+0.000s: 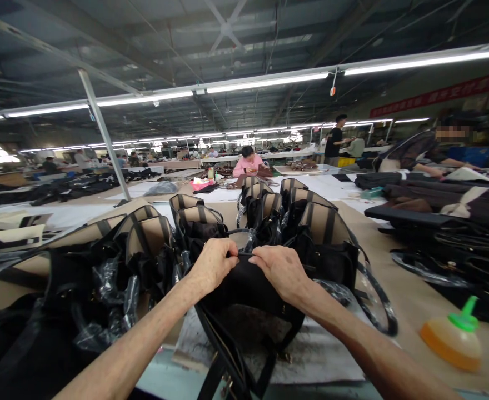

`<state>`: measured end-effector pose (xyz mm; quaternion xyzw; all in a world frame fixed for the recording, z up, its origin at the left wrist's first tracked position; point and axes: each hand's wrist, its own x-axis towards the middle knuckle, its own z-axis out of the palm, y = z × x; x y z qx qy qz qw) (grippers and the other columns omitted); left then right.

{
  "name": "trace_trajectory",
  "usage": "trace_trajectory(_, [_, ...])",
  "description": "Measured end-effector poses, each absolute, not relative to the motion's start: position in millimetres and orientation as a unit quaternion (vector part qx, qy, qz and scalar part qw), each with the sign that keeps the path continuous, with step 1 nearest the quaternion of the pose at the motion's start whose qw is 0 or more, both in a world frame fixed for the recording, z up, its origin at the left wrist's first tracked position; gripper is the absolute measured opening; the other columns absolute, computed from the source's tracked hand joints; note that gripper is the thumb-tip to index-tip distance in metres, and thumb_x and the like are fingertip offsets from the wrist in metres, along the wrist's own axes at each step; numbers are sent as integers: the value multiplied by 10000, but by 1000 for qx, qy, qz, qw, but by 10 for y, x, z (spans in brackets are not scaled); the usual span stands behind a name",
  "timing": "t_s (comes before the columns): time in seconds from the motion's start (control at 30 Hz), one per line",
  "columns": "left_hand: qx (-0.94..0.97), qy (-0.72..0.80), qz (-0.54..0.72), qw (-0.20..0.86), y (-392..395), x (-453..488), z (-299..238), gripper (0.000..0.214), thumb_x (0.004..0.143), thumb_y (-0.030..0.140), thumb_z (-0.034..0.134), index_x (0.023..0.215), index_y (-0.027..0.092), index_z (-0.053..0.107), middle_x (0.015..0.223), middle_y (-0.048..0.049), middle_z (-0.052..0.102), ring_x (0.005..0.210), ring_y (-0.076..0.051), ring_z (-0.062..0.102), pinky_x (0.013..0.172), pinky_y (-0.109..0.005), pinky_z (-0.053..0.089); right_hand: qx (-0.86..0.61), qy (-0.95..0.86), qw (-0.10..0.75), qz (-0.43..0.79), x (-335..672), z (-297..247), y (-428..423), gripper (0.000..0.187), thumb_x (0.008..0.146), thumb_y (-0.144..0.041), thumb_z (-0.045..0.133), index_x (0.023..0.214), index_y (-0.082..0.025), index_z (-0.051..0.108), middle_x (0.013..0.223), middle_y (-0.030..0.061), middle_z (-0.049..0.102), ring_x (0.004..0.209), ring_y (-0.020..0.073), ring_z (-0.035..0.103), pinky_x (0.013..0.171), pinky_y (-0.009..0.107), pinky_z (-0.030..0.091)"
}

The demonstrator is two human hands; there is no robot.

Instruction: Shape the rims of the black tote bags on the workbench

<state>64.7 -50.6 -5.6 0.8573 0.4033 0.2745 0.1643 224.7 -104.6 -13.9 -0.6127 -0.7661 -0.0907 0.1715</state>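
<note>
A black handbag stands in front of me on the worktable, its straps hanging toward me. My left hand is closed on the bag's top edge at the left. My right hand is closed on the same edge just to the right, fingers curled over it. The two hands almost meet at the middle of the bag's opening. Behind it stand rows of beige-and-black striped handbags with plastic wrapping.
An orange bottle with a green cap lies on the table at the right. Stacks of black bags and straps fill the right side. More bags crowd the left. A person in pink and other workers sit or stand at far tables.
</note>
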Motion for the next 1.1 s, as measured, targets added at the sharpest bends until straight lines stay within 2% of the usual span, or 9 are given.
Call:
trace_trajectory(0.13, [860, 402, 271, 157, -517, 597, -50, 83, 634, 168, 570, 656, 157, 491, 619, 43, 492, 602, -106, 452, 567, -211, 341, -601, -772, 181, -99, 2245, -171, -988, 254, 875, -286, 397, 724, -202, 583, 738, 23, 646, 698, 149, 577, 582, 240, 330])
trace_trajectory(0.27, [861, 406, 266, 152, -553, 459, -48, 417, 554, 226, 681, 909, 191, 465, 847, 11, 548, 758, -146, 498, 656, -230, 377, -583, -783, 191, -100, 2311, -193, -934, 272, 878, -303, 395, 706, -201, 580, 713, 15, 641, 693, 137, 575, 602, 225, 328])
trace_trajectory(0.33, [863, 409, 247, 162, -564, 397, -41, 430, 570, 203, 669, 949, 195, 466, 900, -7, 566, 807, -160, 517, 697, -239, 384, -573, -790, 196, -92, 2343, -193, -907, 267, 873, -314, 406, 711, -201, 585, 717, 13, 642, 696, 133, 575, 614, 220, 330])
trace_trajectory(0.5, [875, 408, 204, 162, -534, 345, -18, 237, 666, 199, 578, 903, 192, 583, 850, -12, 625, 803, -181, 553, 715, -245, 391, -554, -802, 212, -67, 2399, -189, -856, 249, 867, -330, 414, 751, -216, 601, 712, -2, 641, 691, 126, 572, 629, 214, 337])
trace_trajectory(0.7, [876, 388, 220, 182, -493, 361, -23, 199, 720, 250, 518, 847, 175, 652, 744, 7, 636, 702, -151, 545, 675, -212, 387, -542, -808, 223, -53, 2420, -222, -825, 275, 869, -349, 400, 750, -214, 607, 712, -3, 639, 694, 128, 565, 642, 215, 339])
trace_trajectory(0.87, [876, 388, 217, 190, -516, 380, 7, 166, 720, 229, 492, 729, 153, 641, 631, 24, 576, 628, -121, 496, 574, -188, 351, -540, -808, 228, -56, 2420, -233, -831, 288, 868, -361, 399, 754, -214, 618, 710, -1, 641, 677, 126, 561, 632, 216, 331])
trace_trajectory(1.1, [873, 393, 223, 184, -527, 402, -7, 166, 719, 210, 469, 644, 143, 602, 552, 39, 477, 547, -92, 409, 517, -187, 294, -551, -802, 208, -98, 2341, -223, -831, 329, 880, -395, 362, 793, -222, 628, 740, 16, 658, 710, 150, 583, 630, 235, 329])
